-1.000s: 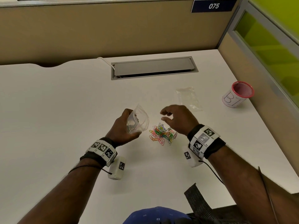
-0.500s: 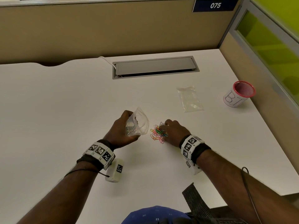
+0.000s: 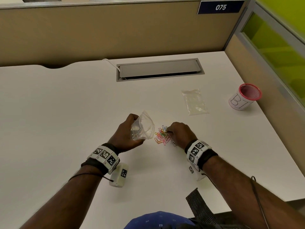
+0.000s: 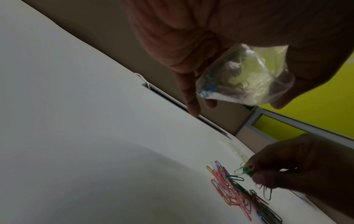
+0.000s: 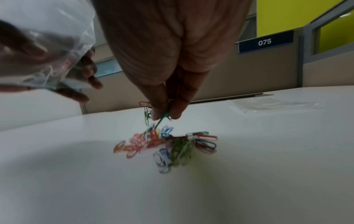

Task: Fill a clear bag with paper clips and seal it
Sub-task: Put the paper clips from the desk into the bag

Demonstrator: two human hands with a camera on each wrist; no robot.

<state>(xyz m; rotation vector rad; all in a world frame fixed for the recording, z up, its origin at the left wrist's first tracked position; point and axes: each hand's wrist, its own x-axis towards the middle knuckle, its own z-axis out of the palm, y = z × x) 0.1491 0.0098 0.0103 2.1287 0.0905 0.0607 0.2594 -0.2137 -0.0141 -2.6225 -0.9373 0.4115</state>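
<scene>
My left hand (image 3: 126, 134) holds a small clear bag (image 3: 143, 128) above the white desk, its mouth open toward the right; several paper clips lie inside the bag (image 4: 243, 81). A heap of coloured paper clips (image 3: 162, 136) lies on the desk just right of the bag. My right hand (image 3: 179, 134) is down at the heap's right edge, thumb and fingers pinching a few clips (image 5: 161, 112), a green one among them, lifted just off the pile (image 5: 172, 145). From the left wrist, the pinched green clips (image 4: 243, 170) hang over the pile (image 4: 235, 191).
A spare empty clear bag (image 3: 195, 102) lies flat at the right back. A red-rimmed mesh cup (image 3: 244, 96) stands near the right partition. A grey cable hatch (image 3: 159, 69) is set into the desk at the back.
My right hand came down from above the heap onto the clips and pinched a few. The left hand and the bag stayed almost still.
</scene>
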